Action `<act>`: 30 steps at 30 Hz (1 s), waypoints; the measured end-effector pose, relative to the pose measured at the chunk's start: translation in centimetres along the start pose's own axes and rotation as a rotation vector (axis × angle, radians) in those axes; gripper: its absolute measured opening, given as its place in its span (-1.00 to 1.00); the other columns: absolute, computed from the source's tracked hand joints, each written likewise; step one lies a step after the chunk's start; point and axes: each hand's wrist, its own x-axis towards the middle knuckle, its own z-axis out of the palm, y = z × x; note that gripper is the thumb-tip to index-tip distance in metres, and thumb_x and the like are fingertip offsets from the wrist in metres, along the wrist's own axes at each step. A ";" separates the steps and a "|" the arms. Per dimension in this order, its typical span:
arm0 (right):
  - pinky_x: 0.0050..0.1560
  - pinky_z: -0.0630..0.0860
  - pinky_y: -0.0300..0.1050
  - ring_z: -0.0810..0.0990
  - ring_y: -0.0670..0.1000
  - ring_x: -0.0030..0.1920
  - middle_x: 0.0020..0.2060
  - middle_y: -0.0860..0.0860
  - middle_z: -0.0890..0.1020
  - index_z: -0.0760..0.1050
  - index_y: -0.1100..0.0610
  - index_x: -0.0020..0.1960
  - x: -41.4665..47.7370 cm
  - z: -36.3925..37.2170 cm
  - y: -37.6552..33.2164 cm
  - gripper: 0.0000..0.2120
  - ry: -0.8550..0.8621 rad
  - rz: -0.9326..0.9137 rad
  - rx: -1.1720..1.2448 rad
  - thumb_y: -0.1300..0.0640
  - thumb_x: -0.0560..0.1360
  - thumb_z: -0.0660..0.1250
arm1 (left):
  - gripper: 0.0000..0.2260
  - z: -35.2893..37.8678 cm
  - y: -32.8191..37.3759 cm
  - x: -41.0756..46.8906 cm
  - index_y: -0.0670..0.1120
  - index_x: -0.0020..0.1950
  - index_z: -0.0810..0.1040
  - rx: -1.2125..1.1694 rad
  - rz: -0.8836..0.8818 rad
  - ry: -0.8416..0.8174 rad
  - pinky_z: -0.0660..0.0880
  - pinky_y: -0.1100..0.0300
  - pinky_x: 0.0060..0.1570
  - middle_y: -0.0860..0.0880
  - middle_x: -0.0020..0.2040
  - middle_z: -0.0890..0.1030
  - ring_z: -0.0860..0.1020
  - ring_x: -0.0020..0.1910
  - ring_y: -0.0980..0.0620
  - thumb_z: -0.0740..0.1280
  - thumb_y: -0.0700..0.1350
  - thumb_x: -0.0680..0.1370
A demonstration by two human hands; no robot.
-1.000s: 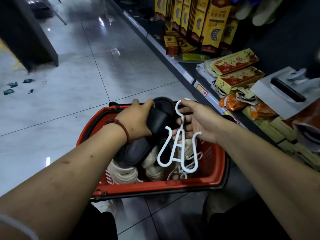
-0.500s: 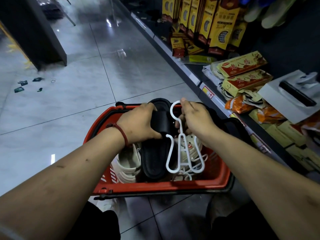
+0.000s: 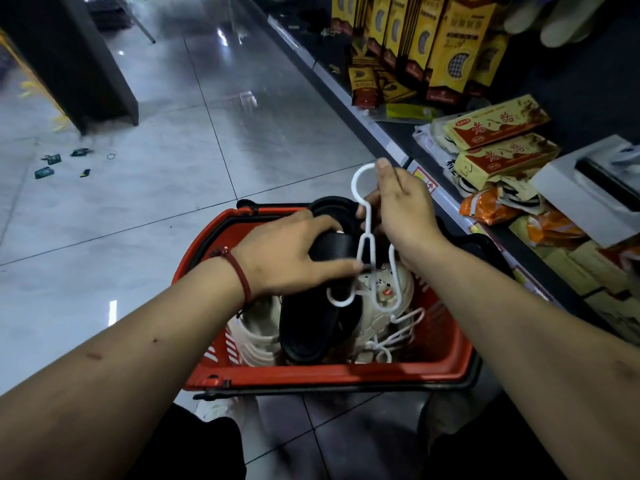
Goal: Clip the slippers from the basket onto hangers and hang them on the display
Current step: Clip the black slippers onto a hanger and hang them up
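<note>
A red basket (image 3: 322, 377) stands on the floor below me, holding cream slippers (image 3: 259, 336) and loose white hangers (image 3: 398, 336). My left hand (image 3: 287, 252) grips a black slipper (image 3: 308, 327) by its strap, holding it upright over the basket. My right hand (image 3: 403, 211) pinches the neck of a white plastic hanger (image 3: 363, 237) just under its hook. The hanger's left clip arm lies against the black slipper's strap, and my left index finger touches that arm. Whether the arm passes through the strap is hidden by my hand.
A low shelf (image 3: 398, 147) runs along the right, stacked with yellow boxes (image 3: 498, 124), orange packets (image 3: 485, 209) and a white box (image 3: 585, 195). Pale slippers (image 3: 554, 19) hang at the top right. A dark shelf end (image 3: 93, 64) and small litter (image 3: 52, 164) lie on the tiled floor to the left.
The black slipper was lifted upright out of the pile. My right hand raised the hanger and moved it left against the slipper, and my left index finger now reaches the hanger's arm.
</note>
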 end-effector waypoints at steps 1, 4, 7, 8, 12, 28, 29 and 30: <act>-0.38 0.44 -0.15 0.60 0.05 -0.44 -0.39 0.13 0.67 0.45 0.08 -0.11 0.1 0.1 -0.2 -0.64 -0.012 0.003 0.029 -0.13 0.68 0.10 | -0.53 -0.2 -0.1 0.1 0.16 0.18 0.52 -0.054 -0.024 0.038 0.53 0.03 0.07 0.09 0.04 0.60 0.58 0.04 0.05 0.21 0.44 0.46; -0.41 0.42 -0.19 0.60 0.03 -0.43 -0.37 0.14 0.67 0.45 0.06 -0.12 0.2 0.6 -0.5 -0.65 -0.049 0.003 0.074 -0.14 0.68 0.10 | -0.71 -0.5 -1.0 0.1 0.09 0.04 0.62 -0.259 -0.108 0.025 0.55 0.08 0.01 0.10 -0.07 0.67 0.63 -0.05 0.11 0.28 0.27 0.56; -0.45 0.43 -0.22 0.60 0.04 -0.46 -0.33 0.16 0.66 0.44 0.11 -0.13 0.4 1.0 -0.4 -0.65 -0.066 0.011 0.088 -0.10 0.68 0.13 | -0.82 -0.5 -1.4 0.1 0.04 -0.02 0.67 -0.542 -0.129 -0.062 0.51 0.32 -0.11 0.12 -0.13 0.69 0.63 -0.13 0.25 0.42 0.12 0.52; -0.43 0.46 -0.19 0.61 0.06 -0.45 -0.30 0.16 0.64 0.44 0.14 -0.12 0.7 1.0 -0.4 -0.65 -0.077 0.024 0.107 -0.09 0.68 0.14 | -0.83 -0.5 -1.5 0.2 0.02 -0.04 0.68 -0.600 -0.152 -0.056 0.51 0.35 -0.13 0.11 -0.14 0.69 0.64 -0.15 0.25 0.46 0.09 0.50; -0.29 0.61 0.00 0.63 0.14 -0.33 -0.13 0.19 0.63 0.42 0.15 -0.02 2.2 -0.1 -0.3 -0.75 -0.109 0.097 0.106 -0.01 0.69 0.14 | -0.83 -0.2 -2.6 0.3 -0.05 -0.10 0.69 -0.721 -0.312 0.070 0.56 0.25 -0.26 0.03 -0.20 0.71 0.65 -0.25 0.12 0.50 0.04 0.48; 0.33 0.43 0.04 0.45 0.15 0.34 0.35 0.06 0.43 0.40 0.05 0.42 3.3 -3.8 5.6 -0.37 -0.488 -0.132 -1.154 0.02 0.38 0.47 | -0.64 0.4 -2.0 1.4 0.19 -0.25 0.56 -0.068 -0.379 0.114 0.37 -0.10 0.26 0.12 -0.09 0.67 0.56 0.13 -0.05 0.27 0.45 0.32; 0.29 0.46 -0.01 0.49 0.14 0.29 0.32 0.06 0.46 0.43 0.08 0.39 3.2 -3.6 5.8 -0.44 -0.467 -0.181 -1.101 0.08 0.42 0.44 | -0.66 0.5 -1.9 1.7 0.19 -0.24 0.57 -0.067 -0.380 0.103 0.34 -0.10 0.28 0.11 -0.07 0.68 0.55 0.16 -0.06 0.30 0.44 0.35; 0.21 0.48 -0.07 0.53 0.12 0.21 0.25 0.06 0.50 0.48 0.10 0.33 3.1 -3.2 5.8 -0.56 -0.429 -0.210 -1.011 0.15 0.46 0.39 | -0.68 0.6 -1.9 1.9 0.18 -0.23 0.57 -0.072 -0.380 0.095 0.33 -0.10 0.28 0.11 -0.06 0.68 0.54 0.16 -0.06 0.32 0.42 0.37</act>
